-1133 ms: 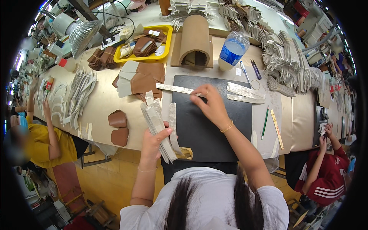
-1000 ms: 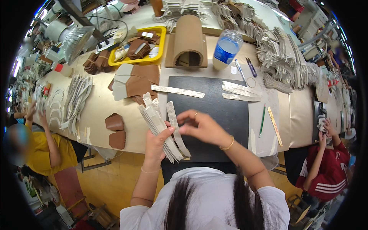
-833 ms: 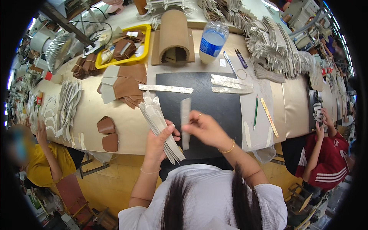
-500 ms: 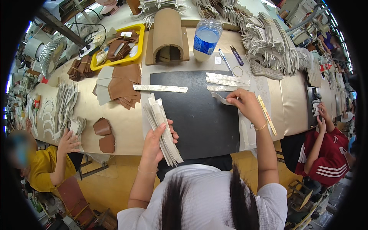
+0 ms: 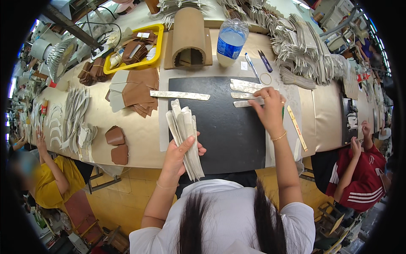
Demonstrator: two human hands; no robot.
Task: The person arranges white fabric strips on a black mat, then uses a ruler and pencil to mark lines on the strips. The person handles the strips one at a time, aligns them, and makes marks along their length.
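Note:
My left hand (image 5: pixel 182 151) is closed round a bundle of pale, narrow strips (image 5: pixel 186 127), held at a slant above the near left of the black mat (image 5: pixel 220 135). At the mat's right side, my right hand (image 5: pixel 271 111) has its fingertips on the right end of a whitish strip (image 5: pixel 242 103); that end is hidden by the fingers. Beyond this strip lie several more mottled white strips (image 5: pixel 245 83), roughly parallel. One longer strip (image 5: pixel 179 95) lies alone across the mat's far left edge.
Behind the mat stand a brown half-round form (image 5: pixel 188 31) and a bottle (image 5: pixel 231 44). A pen (image 5: pixel 251 63), thread snips (image 5: pixel 265 62) and a yellow stick (image 5: pixel 297 127) lie rightward. Brown pieces (image 5: pixel 137 91) and a yellow basket (image 5: pixel 158 46) are left. Co-workers sit either side.
My right hand has lowered the strip, held tilted before, down flat on the mat below the others. My left hand and its bundle have shifted slightly right.

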